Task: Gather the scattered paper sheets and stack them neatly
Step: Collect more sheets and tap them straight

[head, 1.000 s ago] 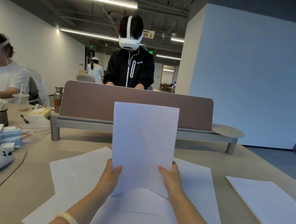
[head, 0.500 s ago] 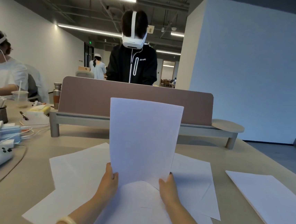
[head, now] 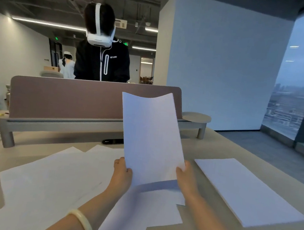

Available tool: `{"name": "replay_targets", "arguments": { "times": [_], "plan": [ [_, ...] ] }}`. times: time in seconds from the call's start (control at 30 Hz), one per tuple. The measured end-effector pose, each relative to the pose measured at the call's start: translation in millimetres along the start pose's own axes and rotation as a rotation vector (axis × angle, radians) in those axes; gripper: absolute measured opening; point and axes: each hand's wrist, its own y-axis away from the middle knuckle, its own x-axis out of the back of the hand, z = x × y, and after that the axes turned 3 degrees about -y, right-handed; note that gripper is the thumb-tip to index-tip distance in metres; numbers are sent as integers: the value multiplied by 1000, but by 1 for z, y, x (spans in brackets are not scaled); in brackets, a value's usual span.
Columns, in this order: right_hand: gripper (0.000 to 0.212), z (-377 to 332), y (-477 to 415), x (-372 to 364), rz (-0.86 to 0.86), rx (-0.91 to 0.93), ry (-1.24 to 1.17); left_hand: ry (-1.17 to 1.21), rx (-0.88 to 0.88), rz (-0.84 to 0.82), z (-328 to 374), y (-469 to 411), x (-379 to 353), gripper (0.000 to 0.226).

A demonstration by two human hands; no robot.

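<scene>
The left hand (head: 122, 173) and right hand (head: 185, 179) pinch the bottom corners of a thin white paper sheet (head: 152, 137), held upright with its top curling, above flat loose sheets (head: 58, 176) on the smooth tan table (head: 209, 144).

Brown divider (head: 65, 97) stands across table (head: 218, 145) — person (head: 104, 64) in white headset (head: 99, 40) behind it; window (head: 298, 88) at right.

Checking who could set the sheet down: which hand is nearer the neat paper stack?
Right. The right hand grips the held sheet at its right edge, just left of the paper stack; the left hand grips the other edge, farther off.
</scene>
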Motion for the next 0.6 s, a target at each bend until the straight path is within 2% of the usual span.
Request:
{"name": "replay_targets", "arguments": {
  "times": [0.07, 0.2, 0.3, 0.4, 0.53, 0.6],
  "plan": [
    [30, 10, -4, 34, 53, 8, 45, -27, -26, -58, 14, 4, -28, 16],
    [29, 35, -13, 101, 165, -39, 92, -8, -102, -201, 38, 16, -84, 39],
    [25, 56, -14, 150, 245, -73, 147, 24, -70, -281, 55, 26, -127, 44],
    [26, 72, -14, 186, 294, -108, 219, 63, -112, -334, 67, 37, -159, 52],
    [35, 95, -19, 227, 383, -186, 346, 115, -219, -392, 83, 54, -203, 43],
    [38, 103, -20, 242, 396, -213, 382, 102, -195, -455, 87, 61, -220, 55]
  ]
}}
